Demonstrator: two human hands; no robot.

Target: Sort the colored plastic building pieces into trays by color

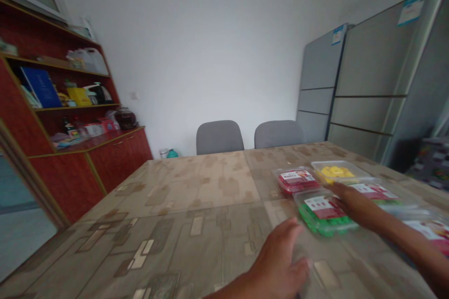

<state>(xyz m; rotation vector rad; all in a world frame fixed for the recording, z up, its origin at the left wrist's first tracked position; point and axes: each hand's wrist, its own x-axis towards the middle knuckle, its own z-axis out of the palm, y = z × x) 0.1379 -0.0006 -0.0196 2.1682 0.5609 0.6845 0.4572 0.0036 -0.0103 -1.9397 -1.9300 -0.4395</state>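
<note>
My left hand (277, 261) is above the near part of the table, thumb and fingers apart, with nothing in it. Just beyond it lies a clear plastic box of green pieces (324, 215) with a red and white label. My right hand (343, 198) reaches over that box from the right, its fingers stretched out near the box's far edge; some blur hides whether they touch it. Behind are a box of red pieces (297, 181) and a box of yellow pieces (336, 172). Another labelled box (379, 191) sits beyond my right wrist, partly covered by the forearm.
The boxes stand on a patterned tabletop (196, 187). One more labelled box (430, 231) is at the right edge. Two grey chairs (219, 136) are behind the table, tall grey refrigerators (368, 74) to the right, and a red-brown cabinet (115, 159) with filled shelves to the left.
</note>
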